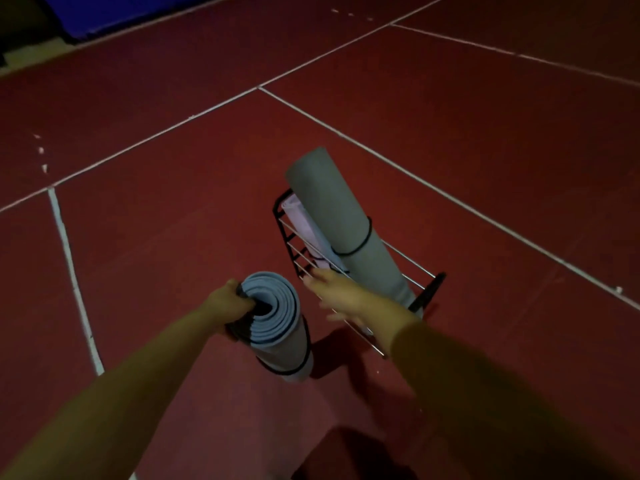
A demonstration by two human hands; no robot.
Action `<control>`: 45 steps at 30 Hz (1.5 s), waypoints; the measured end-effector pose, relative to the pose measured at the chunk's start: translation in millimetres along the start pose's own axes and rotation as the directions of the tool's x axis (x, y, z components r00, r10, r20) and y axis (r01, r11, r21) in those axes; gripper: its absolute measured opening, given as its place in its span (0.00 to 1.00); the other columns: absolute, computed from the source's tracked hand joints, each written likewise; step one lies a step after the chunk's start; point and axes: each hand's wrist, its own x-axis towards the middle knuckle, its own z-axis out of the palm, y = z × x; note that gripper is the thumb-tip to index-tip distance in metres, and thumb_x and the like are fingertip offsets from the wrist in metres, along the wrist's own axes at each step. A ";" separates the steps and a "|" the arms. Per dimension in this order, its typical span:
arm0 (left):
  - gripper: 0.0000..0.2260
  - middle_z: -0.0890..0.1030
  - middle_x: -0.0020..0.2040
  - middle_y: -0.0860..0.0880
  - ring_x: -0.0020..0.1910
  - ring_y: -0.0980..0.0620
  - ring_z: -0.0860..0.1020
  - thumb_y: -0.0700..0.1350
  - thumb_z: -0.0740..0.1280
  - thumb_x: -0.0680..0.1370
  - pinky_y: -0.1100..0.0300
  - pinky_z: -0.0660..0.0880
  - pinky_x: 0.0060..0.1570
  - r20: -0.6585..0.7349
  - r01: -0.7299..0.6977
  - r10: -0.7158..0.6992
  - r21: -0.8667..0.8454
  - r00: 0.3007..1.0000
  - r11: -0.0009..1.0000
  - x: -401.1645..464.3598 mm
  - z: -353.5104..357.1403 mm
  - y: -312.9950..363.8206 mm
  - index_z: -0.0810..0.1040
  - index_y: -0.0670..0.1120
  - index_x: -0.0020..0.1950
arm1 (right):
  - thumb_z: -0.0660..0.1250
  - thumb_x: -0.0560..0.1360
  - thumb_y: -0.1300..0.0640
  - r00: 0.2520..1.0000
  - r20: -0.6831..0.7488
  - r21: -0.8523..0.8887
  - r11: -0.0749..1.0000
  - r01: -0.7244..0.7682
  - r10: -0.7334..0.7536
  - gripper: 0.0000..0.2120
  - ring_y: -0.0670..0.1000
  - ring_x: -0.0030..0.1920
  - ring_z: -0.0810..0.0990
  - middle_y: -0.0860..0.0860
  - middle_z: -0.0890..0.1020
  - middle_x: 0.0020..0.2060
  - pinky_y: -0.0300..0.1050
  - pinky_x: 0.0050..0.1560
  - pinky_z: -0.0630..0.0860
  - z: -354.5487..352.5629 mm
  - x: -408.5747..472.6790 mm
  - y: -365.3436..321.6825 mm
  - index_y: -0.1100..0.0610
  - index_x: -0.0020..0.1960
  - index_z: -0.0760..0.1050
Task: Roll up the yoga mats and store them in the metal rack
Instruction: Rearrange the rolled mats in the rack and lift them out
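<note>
Yoga mats are what I have before me: a light blue rolled mat (277,323) stands on end at the lower middle of my view, its spiral end facing up toward the camera, with a thin black strap (294,370) looped round its lower part. My left hand (230,301) grips the top of that roll, fingers curled over its left edge and into the spiral. Just to the right, the black metal rack (294,251) sits on the dark red floor (173,220), which is crossed by white lines. In the rack a grey rolled mat (332,209) leans tilted, its far end pointing up and away, banded by a black cord (360,245); a pale pink mat (301,223) lies touching it on its left side. My right hand (343,296) reaches over the rack's near wire bars, fingers spread and fairly straight, holding nothing; I cannot tell whether the fingertips touch the wires. At the far top left lies a blue pad (114,12).
</note>
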 end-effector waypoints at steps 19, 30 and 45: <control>0.19 0.78 0.51 0.37 0.37 0.40 0.81 0.43 0.69 0.73 0.46 0.80 0.30 0.223 0.075 -0.082 0.037 0.971 0.996 239.8 -31.9 28.5 0.65 0.44 0.59 | 0.61 0.75 0.36 0.828 -0.470 -0.491 0.870 0.045 -0.307 0.28 0.62 0.75 0.47 0.54 0.39 0.76 0.63 0.72 0.55 -99.7 227.5 -175.8 0.39 0.73 0.61; 0.19 0.75 0.54 0.36 0.36 0.38 0.78 0.40 0.67 0.76 0.44 0.77 0.23 0.083 0.237 -0.232 -0.047 0.969 0.970 295.5 -42.3 31.3 0.64 0.43 0.63 | 0.61 0.78 0.46 0.858 -0.444 -0.443 0.896 0.039 -0.257 0.24 0.60 0.66 0.65 0.57 0.73 0.47 0.51 0.67 0.63 -121.1 279.2 -179.5 0.52 0.26 0.65; 0.22 0.76 0.58 0.34 0.48 0.33 0.79 0.42 0.67 0.76 0.42 0.79 0.35 0.116 0.214 -0.204 -0.086 0.972 0.973 335.8 -1.6 -1.2 0.65 0.42 0.68 | 0.69 0.71 0.38 0.844 -0.399 -0.543 0.834 0.097 -0.357 0.28 0.61 0.74 0.55 0.55 0.41 0.76 0.55 0.73 0.60 -111.2 268.9 -170.0 0.46 0.68 0.69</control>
